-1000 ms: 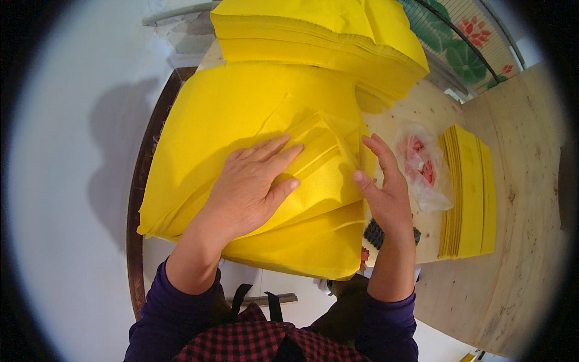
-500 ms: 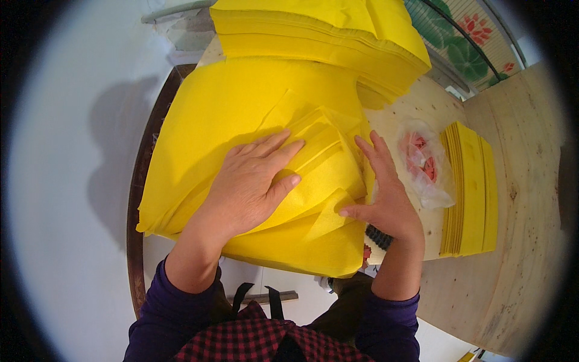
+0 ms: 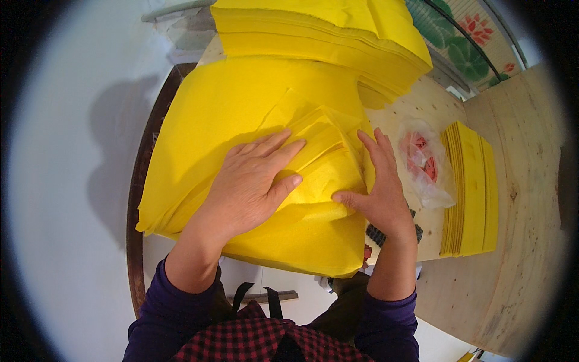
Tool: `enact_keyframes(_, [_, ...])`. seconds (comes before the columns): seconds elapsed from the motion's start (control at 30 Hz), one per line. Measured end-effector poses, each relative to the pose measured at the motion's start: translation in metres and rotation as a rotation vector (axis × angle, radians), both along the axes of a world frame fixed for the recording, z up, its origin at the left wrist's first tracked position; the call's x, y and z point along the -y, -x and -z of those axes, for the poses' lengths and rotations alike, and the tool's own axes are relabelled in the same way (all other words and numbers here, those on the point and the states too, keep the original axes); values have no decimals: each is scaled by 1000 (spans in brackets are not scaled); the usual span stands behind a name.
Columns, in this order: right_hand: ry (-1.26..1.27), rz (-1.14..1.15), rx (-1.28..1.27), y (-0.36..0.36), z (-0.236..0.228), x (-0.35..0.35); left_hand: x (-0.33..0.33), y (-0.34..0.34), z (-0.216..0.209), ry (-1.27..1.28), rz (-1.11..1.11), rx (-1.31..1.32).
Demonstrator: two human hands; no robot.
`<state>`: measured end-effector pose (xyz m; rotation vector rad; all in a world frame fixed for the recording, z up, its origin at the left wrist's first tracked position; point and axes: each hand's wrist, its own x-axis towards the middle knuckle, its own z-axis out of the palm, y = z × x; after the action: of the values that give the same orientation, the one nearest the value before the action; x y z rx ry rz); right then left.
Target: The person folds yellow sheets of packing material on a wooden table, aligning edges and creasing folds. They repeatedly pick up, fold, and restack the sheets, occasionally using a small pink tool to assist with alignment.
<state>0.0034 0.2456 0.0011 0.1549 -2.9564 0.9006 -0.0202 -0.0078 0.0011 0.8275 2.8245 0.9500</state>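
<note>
Large yellow fabric-like sheets (image 3: 199, 127) lie in a layered pile before me, their near edge hanging over the table's front. On top, toward the right, is a smaller folded yellow piece (image 3: 325, 172) with creased layers. My left hand (image 3: 250, 184) rests flat on that piece's left part, fingers stretched out and thumb apart. At its right side is my right hand (image 3: 383, 193), its thumb pressing on the folded piece and its fingers spread along the pile's right edge. Neither hand grips anything. The folds' undersides are hidden.
A thick yellow stack (image 3: 319, 36) stands at the far side. To the right, on the wooden tabletop (image 3: 428, 232), lie a clear plastic bag (image 3: 426, 163) with red items and a stack of narrow folded yellow pieces (image 3: 467, 193). A dark ridged object (image 3: 377, 235) shows under my right wrist.
My right hand has moved slightly left, and its thumb has pushed down the raised flap, which now lies flatter. The left hand has stayed in place.
</note>
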Motion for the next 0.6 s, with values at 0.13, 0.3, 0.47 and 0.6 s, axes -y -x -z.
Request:
enact_keyframes(0.13, [45,-95,12,-5,-12,-7,0,0,0,2,0,0])
enact_keyframes(0.3, [209,-15,-36,4,-1,-5,0,1,1,-11,-1,-7])
enact_keyframes(0.47, [161,46,-52,5,9,0,0,1,1,-9,2,-18])
enact_keyframes(0.6, [143,26,-9,3,5,-2,0,0,1,-10,6,-16])
